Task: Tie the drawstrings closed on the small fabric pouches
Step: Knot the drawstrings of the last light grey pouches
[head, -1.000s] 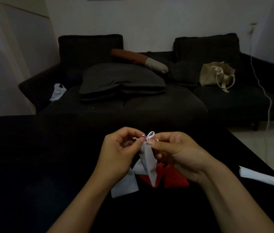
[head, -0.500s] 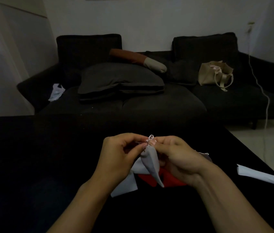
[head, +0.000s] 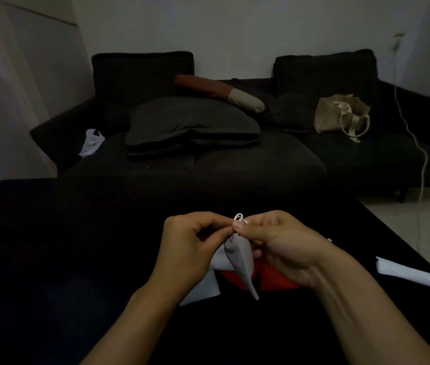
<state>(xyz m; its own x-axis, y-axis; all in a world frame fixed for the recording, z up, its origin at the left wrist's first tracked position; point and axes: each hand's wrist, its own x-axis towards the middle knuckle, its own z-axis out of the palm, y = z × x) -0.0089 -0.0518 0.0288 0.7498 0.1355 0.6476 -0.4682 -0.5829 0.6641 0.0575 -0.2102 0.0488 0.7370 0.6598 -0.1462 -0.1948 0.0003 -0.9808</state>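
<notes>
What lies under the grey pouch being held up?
Under the grey pouch lie red pouches and a white pouch on the black table; the hands hide parts of them.

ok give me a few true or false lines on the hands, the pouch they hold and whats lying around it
1. Both hands pinch the drawstring at the top of the grey pouch. True: left hand and right hand meet there.
2. The grey pouch lies flat on the dark table. False: it hangs from the fingers.
3. Red fabric lies under the hands. True.
4. The beige bag stands on the table. False: it sits on the sofa.
5. A white piece lies to the right. True.
</notes>
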